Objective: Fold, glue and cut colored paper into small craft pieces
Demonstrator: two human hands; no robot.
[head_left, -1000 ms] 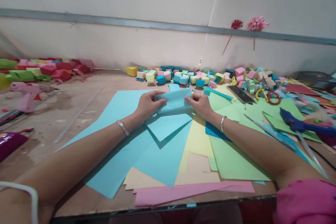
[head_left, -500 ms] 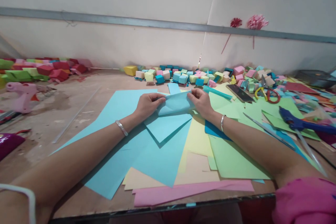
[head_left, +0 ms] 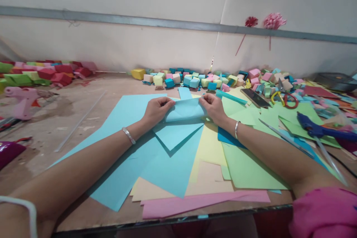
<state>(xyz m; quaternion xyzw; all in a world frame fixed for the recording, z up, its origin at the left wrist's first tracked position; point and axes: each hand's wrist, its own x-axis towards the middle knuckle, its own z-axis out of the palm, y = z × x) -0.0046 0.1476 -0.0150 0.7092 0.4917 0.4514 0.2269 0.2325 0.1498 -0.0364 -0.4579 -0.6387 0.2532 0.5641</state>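
Observation:
A light blue sheet of paper (head_left: 181, 126) lies in front of me, its far part folded up towards me. My left hand (head_left: 156, 109) pinches the left end of the folded flap (head_left: 185, 111), and my right hand (head_left: 213, 107) pinches its right end. Both hands are closed on the paper, with a silver bangle on each wrist. Under the sheet lie larger blue (head_left: 122, 119), yellow (head_left: 209, 145), green (head_left: 245, 167), beige and pink (head_left: 200, 202) sheets.
Several small coloured paper cubes (head_left: 195, 80) line the back wall. A phone (head_left: 255, 97), scissors (head_left: 284, 100) and a blue glue gun (head_left: 318, 131) lie at the right. A pink glue gun (head_left: 23, 98) and red and green folded boxes (head_left: 47, 72) are at the left.
The two hands have turned the folded flap of the blue sheet slightly further up and towards me; the right hand shifted a little along its edge. Nothing else moved.

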